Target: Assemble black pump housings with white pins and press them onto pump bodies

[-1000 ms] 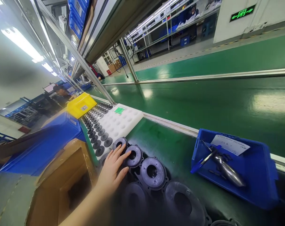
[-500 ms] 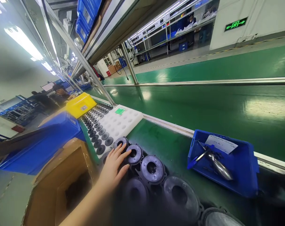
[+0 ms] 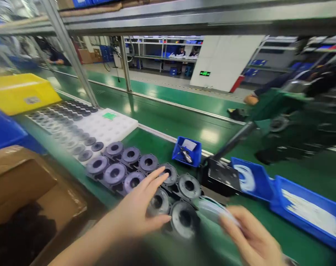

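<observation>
Two rows of dark round housings (image 3: 114, 173) with open centres lie on the green bench. My left hand (image 3: 137, 210) is over the near row, fingers stretched apart, fingertips by a housing (image 3: 168, 173) in the back row; whether they touch it I cannot tell. At the lower right, my right hand (image 3: 251, 236) is closed on a thin whitish ring (image 3: 212, 207), blurred by motion, perhaps more than one. This ring reaches toward the right end of the housings. Similar white rings (image 3: 245, 177) lie in a blue bin to the right.
A small blue bin (image 3: 175, 151) with a metal tool stands behind the housings. Right of it are a black machine base (image 3: 223, 175) and a bin of white pieces (image 3: 309, 214). Left are a foam tray (image 3: 118, 127) with black discs, a yellow bin (image 3: 23, 92) and a cardboard box (image 3: 18, 177).
The view has swung right and levelled, bringing the machine and more bins into sight. My left hand has shifted right along the housings. My right hand has come into view with the whitish ring.
</observation>
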A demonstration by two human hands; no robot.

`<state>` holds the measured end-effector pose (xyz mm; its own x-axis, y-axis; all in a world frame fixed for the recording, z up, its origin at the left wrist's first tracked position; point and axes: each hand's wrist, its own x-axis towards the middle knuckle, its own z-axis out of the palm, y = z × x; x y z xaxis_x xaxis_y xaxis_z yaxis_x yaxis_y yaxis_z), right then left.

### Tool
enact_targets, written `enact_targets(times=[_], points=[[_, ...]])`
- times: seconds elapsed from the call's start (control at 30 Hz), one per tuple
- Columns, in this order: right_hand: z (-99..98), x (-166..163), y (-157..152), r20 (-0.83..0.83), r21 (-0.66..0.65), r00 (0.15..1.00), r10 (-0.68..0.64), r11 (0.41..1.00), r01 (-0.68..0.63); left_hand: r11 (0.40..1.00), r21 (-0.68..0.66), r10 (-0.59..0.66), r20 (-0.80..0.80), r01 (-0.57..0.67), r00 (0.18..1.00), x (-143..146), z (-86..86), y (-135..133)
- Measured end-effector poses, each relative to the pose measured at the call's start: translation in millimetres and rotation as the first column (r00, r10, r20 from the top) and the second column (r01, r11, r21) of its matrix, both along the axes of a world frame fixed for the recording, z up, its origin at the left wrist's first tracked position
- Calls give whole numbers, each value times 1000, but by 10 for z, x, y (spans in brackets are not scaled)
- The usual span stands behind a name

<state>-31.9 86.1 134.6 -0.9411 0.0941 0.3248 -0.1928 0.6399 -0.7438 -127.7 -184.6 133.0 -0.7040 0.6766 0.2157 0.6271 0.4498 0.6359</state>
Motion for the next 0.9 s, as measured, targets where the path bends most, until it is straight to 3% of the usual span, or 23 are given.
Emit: enact_targets(times=[0.07, 0.17, 0.3, 0.4, 0.6, 0.77, 0.9], points=[[25, -108, -218, 96, -153, 990, 108, 984, -92, 992, 117, -64, 124, 50, 990, 161, -32, 198], [13, -330, -580, 113, -310, 960, 256, 927, -211, 950, 312, -43, 225, -30, 973, 259, -119, 362], [-20, -462, -896, 77, -326, 910, 406, 873, -362, 861, 448, 107, 306, -242, 946, 206, -203, 256], [-27, -518, -979, 111, -376, 852, 512, 815, -441, 832, 472, 229, 183, -290, 956, 162, -243, 63], [84, -689, -1074, 176, -597, 740, 649, 668, -444, 873, 415, 322, -91, -259, 942, 105, -264, -156], [239, -850, -1069, 172, -503, 799, 576, 749, -432, 889, 409, 303, -187, -206, 935, 17, -235, -248], [278, -1037, -1024, 115, -393, 856, 504, 814, -427, 856, 502, 208, -121, -121, 971, -7, -246, -322]])
